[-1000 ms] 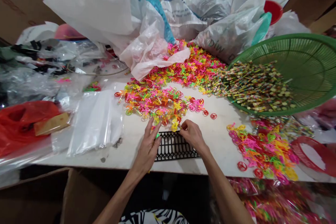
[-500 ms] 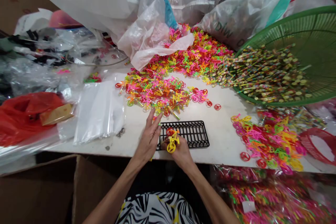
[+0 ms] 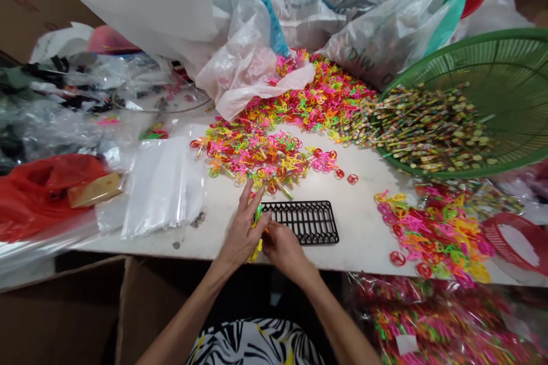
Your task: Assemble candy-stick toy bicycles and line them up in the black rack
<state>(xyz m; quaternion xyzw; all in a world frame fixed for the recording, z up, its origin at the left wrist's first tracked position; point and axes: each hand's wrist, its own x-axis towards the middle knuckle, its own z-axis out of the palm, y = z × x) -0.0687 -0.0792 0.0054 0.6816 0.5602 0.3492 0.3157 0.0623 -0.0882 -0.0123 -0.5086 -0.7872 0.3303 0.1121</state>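
Observation:
My left hand [image 3: 242,234] is over the table's front edge, index and middle fingers pointing forward, thumb reaching toward the other hand. Small green and yellow plastic toy bicycles [image 3: 256,252] show between its thumb and palm. Against it, my right hand [image 3: 285,248] has its fingers curled round a toy piece, mostly hidden, with a bit of orange at the fingertips. A black slotted plastic rack [image 3: 314,222] lies flat just beyond and to the right of my hands. Ahead is a heap of colourful toy bicycles [image 3: 261,154] mixed with slim printed tubes.
To the right, a tilted green basket [image 3: 514,91] spills printed sticks. Another toy pile [image 3: 432,234] lies near a red basket [image 3: 516,239]. Clear bags [image 3: 165,188] and a red bag [image 3: 47,197] are at left. An open cardboard box [image 3: 64,308] stands below the edge.
My right hand has moved slightly left and turned against my left hand. The yellow toy bicycle that stood out above it is now mostly hidden between the hands.

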